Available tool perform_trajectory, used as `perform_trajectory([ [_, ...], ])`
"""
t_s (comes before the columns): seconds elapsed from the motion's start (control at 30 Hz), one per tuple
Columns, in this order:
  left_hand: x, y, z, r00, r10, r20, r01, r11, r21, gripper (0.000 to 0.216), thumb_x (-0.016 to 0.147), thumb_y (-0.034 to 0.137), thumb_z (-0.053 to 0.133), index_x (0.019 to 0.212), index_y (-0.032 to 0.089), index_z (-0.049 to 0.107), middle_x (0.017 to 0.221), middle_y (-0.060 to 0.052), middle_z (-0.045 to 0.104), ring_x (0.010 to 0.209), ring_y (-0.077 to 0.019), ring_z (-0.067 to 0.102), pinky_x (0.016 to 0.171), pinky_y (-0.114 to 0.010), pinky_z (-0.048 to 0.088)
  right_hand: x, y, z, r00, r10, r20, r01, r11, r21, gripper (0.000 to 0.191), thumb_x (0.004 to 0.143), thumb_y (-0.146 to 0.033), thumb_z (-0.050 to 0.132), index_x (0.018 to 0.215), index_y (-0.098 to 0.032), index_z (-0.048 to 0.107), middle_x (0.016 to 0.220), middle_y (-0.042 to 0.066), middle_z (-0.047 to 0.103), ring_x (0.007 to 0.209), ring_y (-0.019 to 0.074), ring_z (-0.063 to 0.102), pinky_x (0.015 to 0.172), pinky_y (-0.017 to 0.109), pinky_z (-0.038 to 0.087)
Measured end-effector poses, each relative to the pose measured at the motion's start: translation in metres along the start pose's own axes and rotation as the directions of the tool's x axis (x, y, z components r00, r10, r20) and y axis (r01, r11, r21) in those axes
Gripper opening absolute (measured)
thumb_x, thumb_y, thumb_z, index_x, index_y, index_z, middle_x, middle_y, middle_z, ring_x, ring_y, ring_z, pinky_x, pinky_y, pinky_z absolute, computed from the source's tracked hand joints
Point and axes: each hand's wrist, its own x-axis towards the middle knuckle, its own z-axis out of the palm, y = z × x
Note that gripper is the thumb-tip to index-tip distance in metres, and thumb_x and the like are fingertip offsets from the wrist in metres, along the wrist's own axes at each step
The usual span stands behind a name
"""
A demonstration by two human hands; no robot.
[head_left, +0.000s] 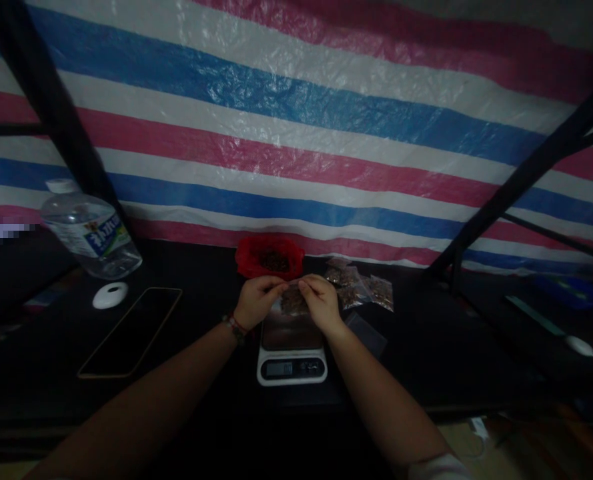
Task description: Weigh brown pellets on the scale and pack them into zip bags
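Between both hands hangs a small clear plastic bag [294,303] with brown bits in it, held by its top edge. My left hand [259,301] pinches the left end of that edge, and my right hand [322,301] pinches the right end. Below them stands a white kitchen scale [292,373] with a metal plate and a lit display too dim to read. Just behind the hands is a red basket [243,257] containing dark brown pieces. Several filled clear bags [380,292] lie to the right of my right hand, and a flat clear bag [367,333] lies nearer.
On the left are a large clear bottle [91,230], a white oval object [110,295] and a phone [131,333] on the black table [201,393]. Dark metal posts [516,180] slant at both sides. A striped plastic sheet [296,147] closes off the back.
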Motion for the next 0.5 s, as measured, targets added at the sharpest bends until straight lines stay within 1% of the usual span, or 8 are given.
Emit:
perform_trajectory([
  [0.1, 0.000, -0.002, 0.000, 0.999, -0.037, 0.002, 0.037, 0.999, -0.023, 0.017, 0.076, 0.030, 0.061, 0.072, 0.017, 0.071, 0.067, -0.001, 0.070, 0.060, -0.0128, 0.063, 0.057, -0.020, 0.048, 0.000, -0.002, 0.001, 1.000, 0.019, -0.003, -0.019, 1.000, -0.011, 0.036, 0.090, -0.038, 0.044, 0.070, -0.020, 0.068, 0.074, 0.004, 0.065, 0.072, 0.0159, 0.059, 0.068, 0.028, 0.045],
  [0.17, 0.001, -0.003, -0.001, 0.999, -0.045, 0.026, 0.046, 0.998, -0.035, 0.018, 0.076, 0.032, 0.061, 0.073, 0.017, 0.071, 0.068, -0.001, 0.071, 0.061, -0.0130, 0.063, 0.058, -0.020, 0.049, -0.002, -0.003, -0.006, 0.999, 0.026, -0.022, -0.027, 0.998, -0.051, 0.037, 0.090, -0.039, 0.043, 0.071, -0.019, 0.068, 0.075, 0.004, 0.065, 0.073, 0.0161, 0.059, 0.069, 0.028, 0.045],
  [0.23, 0.003, -0.005, -0.003, 0.998, -0.049, 0.046, 0.051, 0.998, -0.037, 0.020, 0.078, 0.033, 0.059, 0.076, 0.017, 0.072, 0.072, -0.002, 0.072, 0.064, -0.0135, 0.064, 0.060, -0.021, 0.050, -0.003, 0.003, -0.024, 0.988, 0.061, -0.145, -0.075, 0.993, -0.090, 0.036, 0.089, -0.041, 0.044, 0.075, -0.018, 0.068, 0.076, 0.004, 0.065, 0.074, 0.0165, 0.059, 0.069, 0.028, 0.044],
  [0.3, 0.005, -0.008, -0.006, 0.997, -0.061, 0.042, 0.062, 0.998, -0.023, 0.023, 0.081, 0.034, 0.057, 0.077, 0.017, 0.071, 0.074, -0.003, 0.072, 0.067, -0.0139, 0.065, 0.063, -0.022, 0.051, 0.000, 0.017, -0.055, 0.920, 0.138, -0.367, -0.185, 0.978, -0.096, 0.037, 0.087, -0.045, 0.044, 0.078, -0.017, 0.067, 0.073, 0.003, 0.064, 0.069, 0.0166, 0.057, 0.065, 0.027, 0.043],
  [0.37, 0.007, -0.011, -0.008, 0.996, -0.077, 0.040, 0.077, 0.997, 0.003, 0.024, 0.081, 0.035, 0.056, 0.077, 0.017, 0.071, 0.074, -0.003, 0.072, 0.068, -0.0143, 0.065, 0.064, -0.022, 0.051, 0.007, 0.035, -0.093, 0.836, 0.214, -0.505, -0.318, 0.939, -0.128, 0.041, 0.084, -0.048, 0.045, 0.071, -0.015, 0.065, 0.065, 0.002, 0.061, 0.063, 0.0161, 0.055, 0.060, 0.027, 0.041],
  [0.43, 0.009, -0.016, -0.009, 0.995, -0.088, 0.046, 0.087, 0.996, 0.026, 0.025, 0.081, 0.037, 0.056, 0.077, 0.016, 0.070, 0.073, -0.004, 0.072, 0.067, -0.0148, 0.065, 0.063, -0.023, 0.050, 0.017, 0.046, -0.126, 0.783, 0.325, -0.531, -0.482, 0.856, -0.188, 0.038, 0.078, -0.048, 0.051, 0.068, -0.013, 0.065, 0.059, 0.002, 0.059, 0.060, 0.0168, 0.054, 0.059, 0.027, 0.041],
  [0.47, 0.009, -0.018, -0.010, 0.995, -0.094, 0.044, 0.093, 0.995, 0.032, 0.026, 0.081, 0.038, 0.056, 0.077, 0.016, 0.070, 0.072, -0.004, 0.071, 0.067, -0.0150, 0.065, 0.062, -0.023, 0.050, 0.021, 0.045, -0.138, 0.773, 0.352, -0.528, -0.533, 0.811, -0.240, 0.034, 0.073, -0.045, 0.057, 0.072, -0.013, 0.066, 0.060, 0.003, 0.059, 0.061, 0.0174, 0.054, 0.060, 0.028, 0.041],
  [0.5, 0.009, -0.020, -0.009, 0.994, -0.100, 0.044, 0.099, 0.994, 0.037, 0.026, 0.081, 0.038, 0.056, 0.078, 0.016, 0.070, 0.071, -0.003, 0.071, 0.067, -0.0152, 0.065, 0.061, -0.023, 0.050, 0.024, 0.037, -0.145, 0.770, 0.339, -0.541, -0.548, 0.785, -0.288, 0.032, 0.068, -0.042, 0.063, 0.077, -0.012, 0.067, 0.062, 0.003, 0.059, 0.063, 0.0176, 0.055, 0.062, 0.029, 0.042],
])
